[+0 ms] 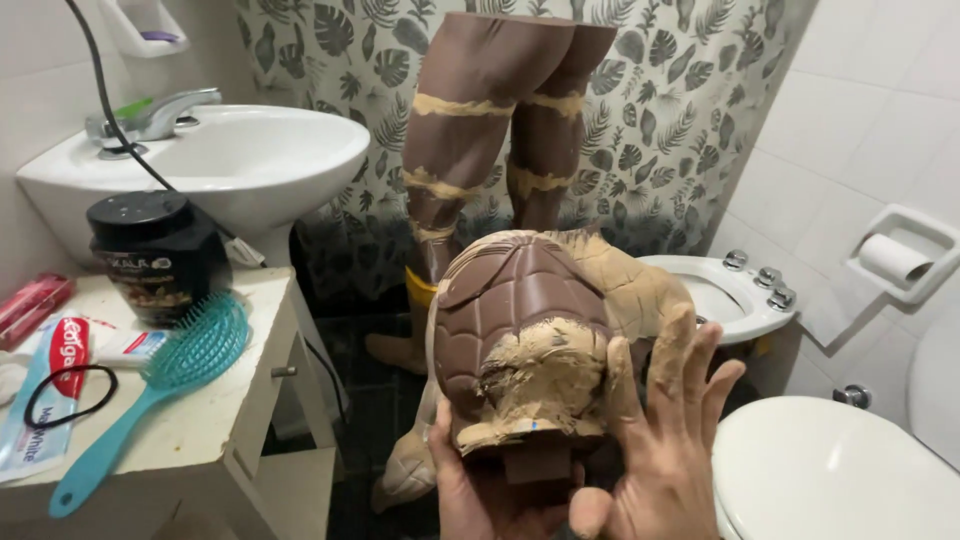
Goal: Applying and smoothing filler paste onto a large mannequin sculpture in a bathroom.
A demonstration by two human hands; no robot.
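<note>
I hold a brown sculpted head piece (520, 320) with a web-like relief, smeared on its lower face with tan putty. My left hand (470, 495) grips it from beneath, next to a brown square peg at its base. My right hand (665, 440) lies against its right side, fingers spread and straight, with putty on them. Behind it stand a large figure's brown legs (490, 130) with tan putty seams. A putty-covered body part (640, 285) shows just behind the head piece.
Left is a white cabinet (200, 430) with a teal hairbrush (170, 385), black jar (160, 255), toothpaste tube (45, 400) and hair tie (70, 395). Beyond are the sink (230, 160) and leaf-print curtain (660, 100); right are the bidet (735, 300), toilet lid (830, 480) and paper roll (895, 258).
</note>
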